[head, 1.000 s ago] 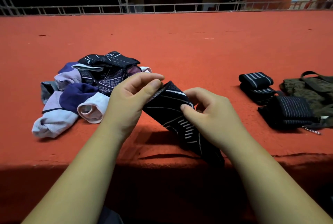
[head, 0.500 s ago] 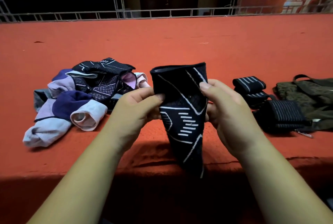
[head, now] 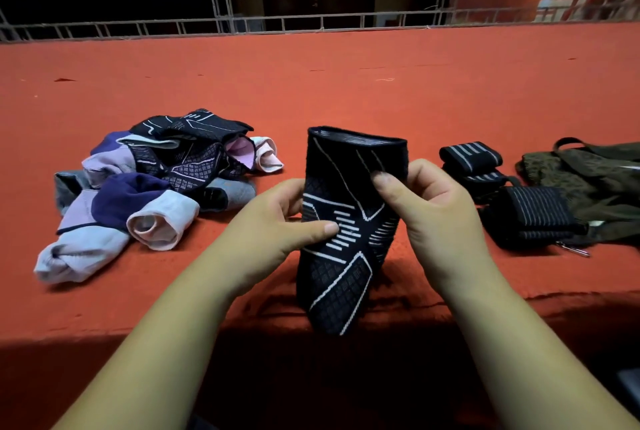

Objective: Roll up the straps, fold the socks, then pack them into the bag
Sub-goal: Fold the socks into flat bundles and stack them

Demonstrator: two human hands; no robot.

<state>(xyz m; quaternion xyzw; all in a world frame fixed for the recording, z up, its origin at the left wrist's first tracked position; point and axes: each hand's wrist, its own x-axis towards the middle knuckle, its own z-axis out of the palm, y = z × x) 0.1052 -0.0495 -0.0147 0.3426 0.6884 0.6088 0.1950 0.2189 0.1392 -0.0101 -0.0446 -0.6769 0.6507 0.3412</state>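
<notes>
sock (head: 349,221): centre, upright over the surface's (head: 346,90) near edge, left hand (head: 277,221) at its 9 o'clock, right hand (head: 436,215) at 3.
sock pile (head: 156,187): on the surface, 9 o'clock of the sock, apart.
rolled straps (head: 530,218): 3 o'clock, near the right hand.
bag (head: 588,180): 3 o'clock, beyond the rolled straps, touching them.
railing (head: 311,22): 12 o'clock, behind the surface.

You have a red-carpeted platform (head: 346,90) in front of you. On your left it carries a loose pile of socks (head: 152,187), black patterned, purple, lilac and pink, heaped over one another. On your right lie rolled black straps (head: 530,218) with grey stripes, just beside an olive bag (head: 588,180).
</notes>
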